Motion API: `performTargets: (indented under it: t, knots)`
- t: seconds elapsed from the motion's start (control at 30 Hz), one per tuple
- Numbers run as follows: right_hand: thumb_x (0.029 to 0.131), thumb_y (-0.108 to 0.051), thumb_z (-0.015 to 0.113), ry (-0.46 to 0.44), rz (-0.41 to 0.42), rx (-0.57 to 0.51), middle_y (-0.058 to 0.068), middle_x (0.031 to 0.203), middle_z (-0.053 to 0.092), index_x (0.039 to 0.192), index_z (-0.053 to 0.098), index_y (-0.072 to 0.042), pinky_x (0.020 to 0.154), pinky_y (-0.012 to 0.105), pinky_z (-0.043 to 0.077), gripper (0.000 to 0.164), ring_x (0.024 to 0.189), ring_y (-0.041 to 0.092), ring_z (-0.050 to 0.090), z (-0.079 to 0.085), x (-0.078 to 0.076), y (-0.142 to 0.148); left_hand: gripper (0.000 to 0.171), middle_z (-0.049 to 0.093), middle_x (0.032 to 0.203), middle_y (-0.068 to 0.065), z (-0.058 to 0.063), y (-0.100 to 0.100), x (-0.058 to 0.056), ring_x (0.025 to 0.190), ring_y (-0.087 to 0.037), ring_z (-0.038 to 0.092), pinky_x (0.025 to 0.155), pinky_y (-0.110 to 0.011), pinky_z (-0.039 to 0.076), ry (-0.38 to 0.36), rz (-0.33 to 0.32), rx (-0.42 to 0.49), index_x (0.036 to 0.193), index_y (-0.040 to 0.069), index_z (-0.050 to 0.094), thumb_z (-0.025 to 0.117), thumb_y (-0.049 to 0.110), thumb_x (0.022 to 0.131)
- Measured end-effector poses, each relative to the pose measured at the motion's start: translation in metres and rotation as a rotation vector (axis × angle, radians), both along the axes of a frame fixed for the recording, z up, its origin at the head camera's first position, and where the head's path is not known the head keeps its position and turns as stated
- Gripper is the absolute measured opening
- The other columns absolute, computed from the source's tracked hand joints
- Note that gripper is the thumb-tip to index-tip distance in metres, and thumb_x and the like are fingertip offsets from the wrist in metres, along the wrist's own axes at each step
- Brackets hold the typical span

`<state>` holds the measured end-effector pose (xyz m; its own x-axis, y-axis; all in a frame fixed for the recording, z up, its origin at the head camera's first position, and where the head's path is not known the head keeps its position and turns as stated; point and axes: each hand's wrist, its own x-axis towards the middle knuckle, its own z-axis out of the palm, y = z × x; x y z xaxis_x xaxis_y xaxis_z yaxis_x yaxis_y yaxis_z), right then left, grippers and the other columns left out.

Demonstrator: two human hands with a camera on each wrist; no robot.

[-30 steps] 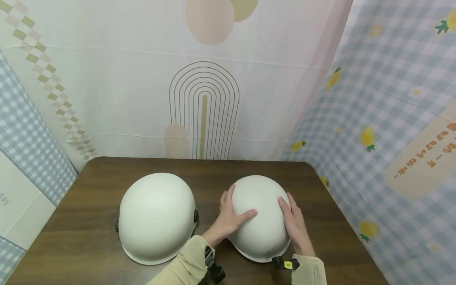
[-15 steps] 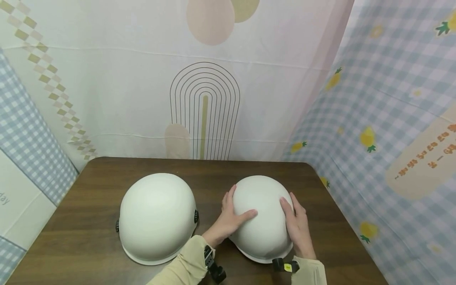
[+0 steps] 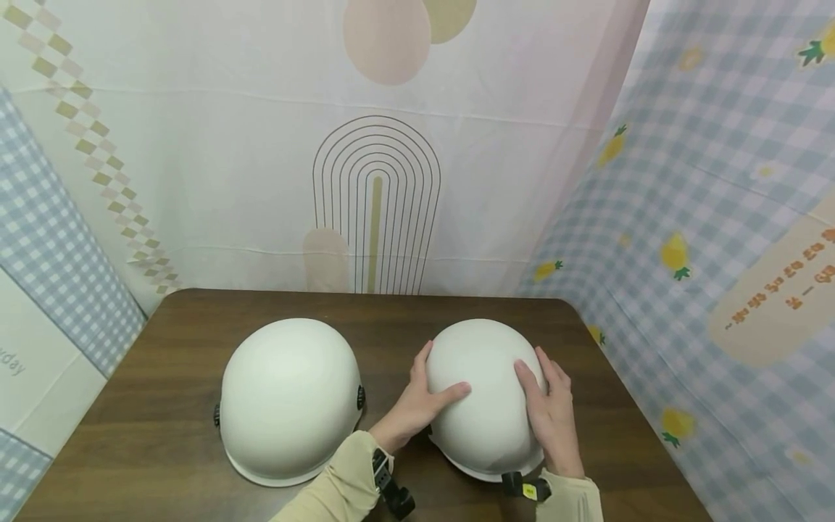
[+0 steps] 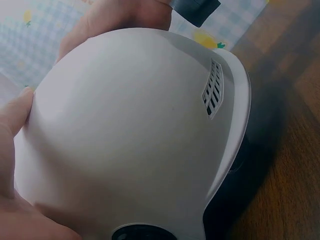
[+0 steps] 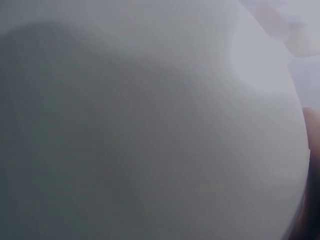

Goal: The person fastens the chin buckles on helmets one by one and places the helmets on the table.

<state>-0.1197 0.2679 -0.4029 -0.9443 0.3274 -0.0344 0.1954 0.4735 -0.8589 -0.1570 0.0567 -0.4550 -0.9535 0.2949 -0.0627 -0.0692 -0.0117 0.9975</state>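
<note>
A smooth white helmet (image 3: 485,391) stands dome up on the right part of the table. My left hand (image 3: 417,402) grips its left side, thumb across the shell and fingers along the far side. On the opposite side my right hand (image 3: 553,417) holds it, thumb on the dome and fingers round the edge. In the left wrist view, a slotted vent (image 4: 214,90) shows near the brim and a black knob (image 4: 144,233) at the lower side. The shell fills most of the right wrist view. The helmet's underside is hidden.
A second white helmet (image 3: 290,402) with black side knobs sits to the left, close to my left forearm. The dark wooden table (image 3: 391,326) meets a printed cloth wall (image 3: 248,181) behind and a blue checked cloth (image 3: 652,217) on the right.
The held helmet has shifted slightly right, and a dark part now shows at its lower left. My right hand has moved right with it, while my left hand stays nearly in place.
</note>
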Motion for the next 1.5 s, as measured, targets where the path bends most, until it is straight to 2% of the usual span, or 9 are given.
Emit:
performTargets:
  t: [0.2, 0.53, 0.9, 1.13, 1.5]
  knots:
    - [0.088, -0.070, 0.049, 0.007, -0.014, 0.016, 0.017, 0.159, 0.010, 0.154, 0.029, -0.026, 0.098, 0.074, 0.026, 0.082, 0.139, 0.048, 0.020, 0.0024, 0.0010, -0.0005, 0.101, 0.017, 0.155, -0.015, 0.0025, -0.0011, 0.0020, 0.129, -0.039, 0.038, 0.096, -0.058, 0.039, -0.009, -0.013, 0.032, 0.155, 0.028, 0.008, 0.075, 0.045, 0.082]
    - [0.091, -0.064, 0.052, 0.073, -0.028, 0.064, 0.018, 0.159, 0.012, 0.152, 0.035, -0.022, 0.098, 0.074, 0.023, 0.076, 0.140, 0.048, 0.018, 0.0044, 0.0024, -0.0015, 0.101, 0.023, 0.152, -0.018, 0.0032, -0.0016, 0.0029, 0.128, -0.038, 0.041, 0.096, -0.058, 0.039, -0.021, -0.025, 0.068, 0.155, 0.028, 0.007, 0.076, 0.042, 0.082]
    - [0.092, -0.056, 0.057, 0.163, -0.042, 0.118, 0.017, 0.157, 0.016, 0.148, 0.043, -0.018, 0.096, 0.074, 0.024, 0.069, 0.140, 0.045, 0.017, 0.0090, 0.0040, -0.0049, 0.101, 0.018, 0.155, -0.017, 0.0011, -0.0066, 0.0011, 0.133, -0.035, 0.037, 0.102, -0.055, 0.036, -0.063, -0.085, 0.092, 0.155, 0.028, 0.002, 0.073, 0.046, 0.085]
    - [0.091, -0.057, 0.058, 0.165, -0.047, 0.125, 0.014, 0.157, 0.016, 0.147, 0.045, -0.019, 0.094, 0.074, 0.025, 0.069, 0.140, 0.040, 0.016, 0.0097, 0.0039, -0.0048, 0.101, 0.015, 0.155, -0.018, 0.0028, -0.0091, 0.0019, 0.134, -0.037, 0.035, 0.102, -0.057, 0.034, -0.072, -0.106, 0.098, 0.155, 0.027, 0.000, 0.071, 0.044, 0.086]
    - [0.090, -0.051, 0.064, 0.250, -0.065, 0.112, 0.013, 0.156, 0.018, 0.145, 0.048, -0.019, 0.095, 0.072, 0.026, 0.065, 0.138, 0.037, 0.017, 0.0104, 0.0057, -0.0054, 0.103, 0.013, 0.156, -0.021, -0.0012, -0.0098, -0.0001, 0.139, -0.037, 0.027, 0.108, -0.058, 0.024, -0.082, -0.128, 0.123, 0.156, 0.024, -0.006, 0.069, 0.045, 0.089]
